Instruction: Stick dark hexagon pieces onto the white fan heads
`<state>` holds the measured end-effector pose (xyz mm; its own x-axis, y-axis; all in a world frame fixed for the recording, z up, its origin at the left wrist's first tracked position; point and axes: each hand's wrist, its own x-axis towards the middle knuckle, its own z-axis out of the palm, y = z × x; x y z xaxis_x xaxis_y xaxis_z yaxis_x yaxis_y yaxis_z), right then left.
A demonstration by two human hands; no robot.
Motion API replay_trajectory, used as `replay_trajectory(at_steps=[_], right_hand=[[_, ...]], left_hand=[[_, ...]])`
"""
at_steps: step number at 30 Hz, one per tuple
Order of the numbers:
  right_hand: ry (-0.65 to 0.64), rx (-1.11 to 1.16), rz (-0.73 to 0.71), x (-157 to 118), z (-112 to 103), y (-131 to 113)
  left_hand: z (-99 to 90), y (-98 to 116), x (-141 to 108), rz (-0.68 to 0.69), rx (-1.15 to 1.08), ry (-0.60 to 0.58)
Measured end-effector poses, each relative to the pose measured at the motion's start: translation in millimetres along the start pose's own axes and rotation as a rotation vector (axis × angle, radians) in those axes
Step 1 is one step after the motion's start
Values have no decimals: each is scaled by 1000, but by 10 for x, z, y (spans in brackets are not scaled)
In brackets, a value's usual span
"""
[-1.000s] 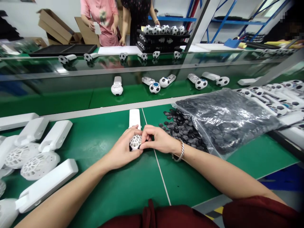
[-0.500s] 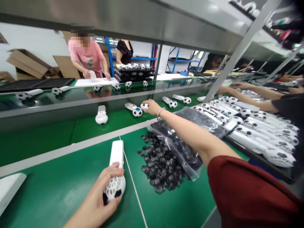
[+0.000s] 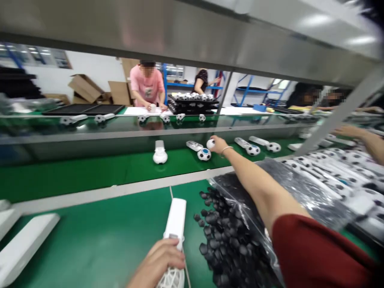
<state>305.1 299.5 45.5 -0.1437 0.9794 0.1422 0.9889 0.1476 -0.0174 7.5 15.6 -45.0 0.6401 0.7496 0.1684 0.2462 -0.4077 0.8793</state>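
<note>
In the lower middle, my left hand (image 3: pixel 163 258) wraps round a white handheld device (image 3: pixel 176 218) where its handle meets its openwork, football-shaped head. The device lies on the green work surface (image 3: pixel 99 248), its head partly cut off by the lower edge of view. My right arm, in a dark red sleeve, stretches across to the green conveyor belt (image 3: pixel 90 174). There my right hand (image 3: pixel 220 145) closes its fingers on a white football-patterned head (image 3: pixel 211 143); the rest of that piece is hidden. Just left of it sits a similar device with a blue centre (image 3: pixel 204 154).
Loose black plastic pieces (image 3: pixel 228 236) spill from a clear bag (image 3: pixel 255 200) under my right arm. More white devices (image 3: pixel 330 168) fill trays at right. White parts (image 3: pixel 30 244) lie at left. A slanted post (image 3: pixel 336 108) and an overhead shelf (image 3: pixel 150 32) frame the space. Co-workers stand beyond.
The view has swung left and up, so everything sits further right and lower in it. Both hands keep their hold. At right, a co-worker's arm shows less.
</note>
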Motion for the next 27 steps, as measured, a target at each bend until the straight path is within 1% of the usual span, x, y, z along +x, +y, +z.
replay_trajectory(at_steps=[2,3,5,7,8,10,12,13,14,15,16,17,18,19,20,21,22,24,26,27], right_hand=[[49,17,-66,-61,-126,-156],[70,33,-124,-120,-187,-288],[98,90,-314,-344,-293,-657],[118,225,-670,-712,-366,-1137],[101,285,-818,-931,-384,-1403],[37,356,-1052,-1365,-382,-1943],[-27,388,-1214,-1687,-339,-2421],[-60,394,-1276,-1774,-314,-2611],[-110,399,-1334,-1800,-291,-2756],[-162,408,-1377,-1762,-273,-2851],[-199,424,-1389,-1662,-261,-2893],[-225,433,-1360,-1508,-250,-2883],[-213,446,-1257,-1314,-235,-2824],[-169,426,-1098,-1096,-213,-2725],[-131,355,-846,-873,-179,-2593],[-82,295,-529,-662,-133,-2443],[-68,268,-374,-477,-76,-2284],[-80,236,-211,-212,54,-1990],[-94,224,-145,-82,172,-1779],[-93,224,-133,-54,214,-1715]], left_hand=[[8,90,7,36,13,6],[0,146,5,38,21,19],[-23,257,-7,27,27,48],[-34,337,-30,25,25,67],[-31,359,-43,29,27,69],[-16,369,-71,18,41,67],[0,353,-95,-38,59,61],[4,342,-103,-64,66,58],[4,330,-109,-74,70,58],[2,319,-110,-62,70,57],[-2,309,-108,-28,66,57],[-7,299,-103,18,60,62],[-12,289,-97,62,54,71],[-15,279,-90,94,49,81],[-16,271,-84,115,47,87],[-16,263,-79,127,46,91],[-15,255,-76,137,44,94],[-8,241,-76,154,40,94],[-1,224,-79,170,36,108],[3,215,-81,177,35,115]])
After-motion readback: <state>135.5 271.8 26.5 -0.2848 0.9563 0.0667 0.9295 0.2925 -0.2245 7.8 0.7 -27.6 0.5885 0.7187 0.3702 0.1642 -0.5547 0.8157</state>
